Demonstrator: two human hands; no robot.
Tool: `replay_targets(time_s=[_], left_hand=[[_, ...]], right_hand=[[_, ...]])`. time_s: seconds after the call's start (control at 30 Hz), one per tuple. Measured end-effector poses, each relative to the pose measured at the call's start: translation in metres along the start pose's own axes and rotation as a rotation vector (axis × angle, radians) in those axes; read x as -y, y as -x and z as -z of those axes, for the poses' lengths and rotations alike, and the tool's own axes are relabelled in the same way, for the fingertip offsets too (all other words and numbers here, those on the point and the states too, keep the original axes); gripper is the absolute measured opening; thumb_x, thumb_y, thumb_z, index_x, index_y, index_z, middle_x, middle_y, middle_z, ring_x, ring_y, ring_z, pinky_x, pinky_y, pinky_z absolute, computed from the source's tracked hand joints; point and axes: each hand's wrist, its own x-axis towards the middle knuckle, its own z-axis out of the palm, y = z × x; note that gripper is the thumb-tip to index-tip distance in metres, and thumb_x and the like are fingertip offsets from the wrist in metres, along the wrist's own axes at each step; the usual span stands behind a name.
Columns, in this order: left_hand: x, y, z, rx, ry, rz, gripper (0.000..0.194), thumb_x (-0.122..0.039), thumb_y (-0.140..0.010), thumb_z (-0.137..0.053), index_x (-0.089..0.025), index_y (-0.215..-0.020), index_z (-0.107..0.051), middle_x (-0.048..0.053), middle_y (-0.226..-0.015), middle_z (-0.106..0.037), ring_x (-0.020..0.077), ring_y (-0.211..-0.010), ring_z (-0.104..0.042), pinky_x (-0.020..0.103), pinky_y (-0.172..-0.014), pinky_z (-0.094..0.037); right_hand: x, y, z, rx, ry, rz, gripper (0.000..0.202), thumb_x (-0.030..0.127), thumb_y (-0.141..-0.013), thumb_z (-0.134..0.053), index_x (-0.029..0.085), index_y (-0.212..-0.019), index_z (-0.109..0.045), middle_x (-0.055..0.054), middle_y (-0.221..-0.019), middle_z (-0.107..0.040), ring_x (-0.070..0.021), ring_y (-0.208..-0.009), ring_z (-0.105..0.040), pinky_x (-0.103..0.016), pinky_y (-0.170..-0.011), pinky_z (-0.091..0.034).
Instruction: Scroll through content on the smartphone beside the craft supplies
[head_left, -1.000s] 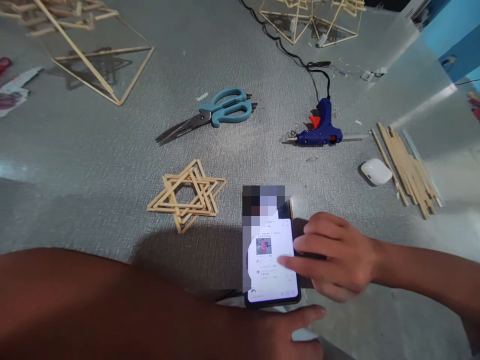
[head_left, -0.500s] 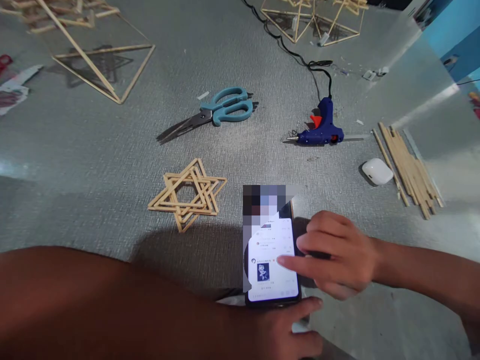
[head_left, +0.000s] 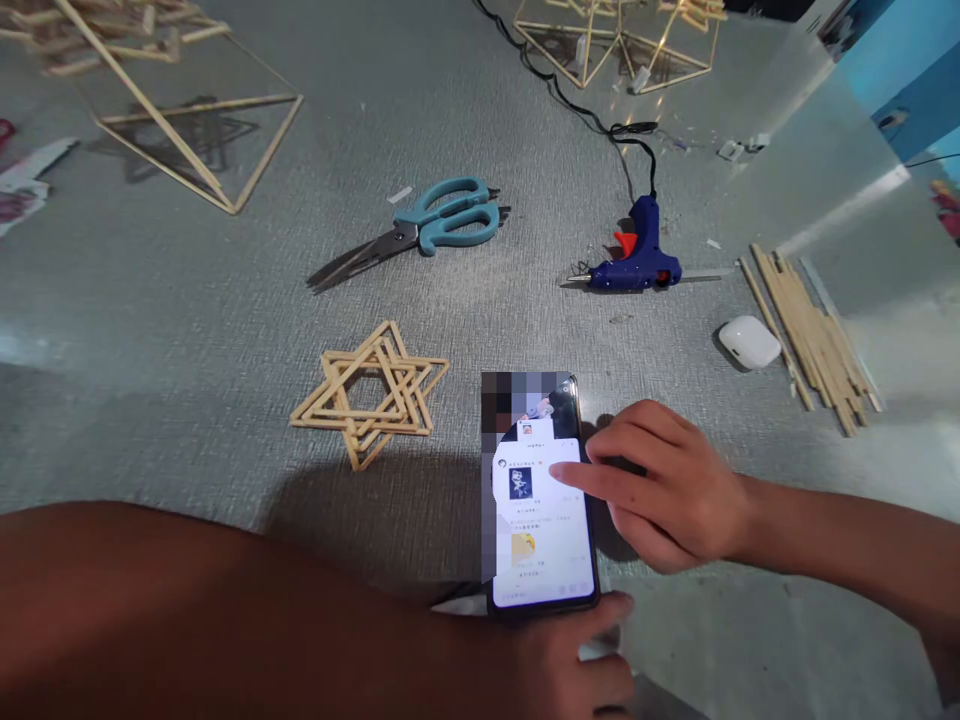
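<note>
- Phone (head_left: 541, 510) lit on worktop (head_left: 187, 330), steadied at near edge by left hand (head_left: 581, 655), fingers loose.
- Right hand (head_left: 664, 490), forefinger out on screen, grips nothing.
- Stick star (head_left: 367, 392) at 9 o'clock looks assembled; glue gun (head_left: 634, 262), scissors (head_left: 420, 228) idle at 12.

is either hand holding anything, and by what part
Nothing is gripped. The left hand steadies the phone at its near bottom edge; the right hand touches its screen with one fingertip.

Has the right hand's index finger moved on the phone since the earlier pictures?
Yes. The right hand slid its index fingertip up the phone screen, away from the bottom edge.
</note>
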Motion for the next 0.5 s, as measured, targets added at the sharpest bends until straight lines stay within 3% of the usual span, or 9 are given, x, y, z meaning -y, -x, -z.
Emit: replay_targets(time_s=[0.17,0.3,0.5], left_hand=[[-0.003,0.0,-0.009,-0.012,-0.004,0.012,0.017,-0.018,-0.091,-0.073,-0.024,-0.076,-0.069,-0.002,-0.072,-0.06,0.0166,-0.065,-0.053,0.051,-0.113,-0.053],[-0.005,0.0,-0.015,-0.015,-0.008,0.041,0.011,-0.02,-0.09,-0.076,-0.023,-0.081,-0.071,-0.003,-0.072,-0.062,0.0182,-0.065,-0.056,0.051,-0.11,-0.054],[-0.003,-0.001,-0.005,-0.072,-0.021,0.051,0.014,-0.02,-0.09,-0.073,-0.023,-0.077,-0.07,-0.002,-0.072,-0.064,0.0193,-0.067,-0.056,0.051,-0.113,-0.052]], right_hand=[[0.002,-0.002,0.002,-0.014,-0.035,0.043,0.045,0.012,-0.093,-0.048,0.009,-0.134,-0.067,-0.009,-0.099,-0.068,-0.0244,-0.091,-0.059,-0.04,-0.077,-0.052],[0.003,-0.002,0.003,0.049,-0.041,0.099,0.04,0.016,-0.096,-0.051,0.015,-0.131,-0.071,-0.008,-0.107,-0.068,-0.023,-0.095,-0.058,-0.038,-0.084,-0.053],[0.004,-0.001,0.003,0.097,-0.03,0.097,0.038,0.02,-0.096,-0.055,0.021,-0.13,-0.072,-0.009,-0.128,-0.065,-0.0254,-0.115,-0.056,-0.04,-0.098,-0.052]])
